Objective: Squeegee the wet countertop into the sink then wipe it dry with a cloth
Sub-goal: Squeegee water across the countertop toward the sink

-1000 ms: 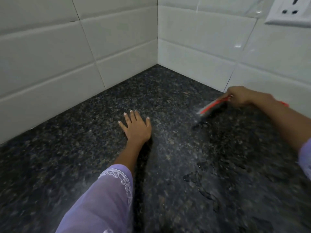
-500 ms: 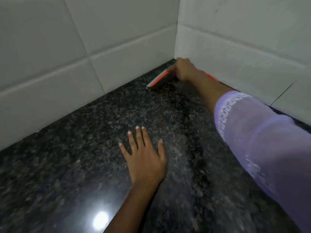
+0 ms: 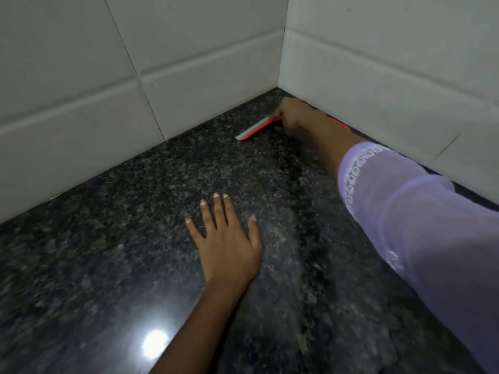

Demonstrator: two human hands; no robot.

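Once the right hand, gripping the squeegee, had reached the back corner, left hand lay flat on the worktop; pull toward sink likely next.

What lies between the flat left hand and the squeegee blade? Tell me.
Only bare speckled countertop, in the head view. The left hand lies flat on it; the right hand grips the squeegee near the tiled corner. No cloth or sink shows.

no readable text, labels or signs
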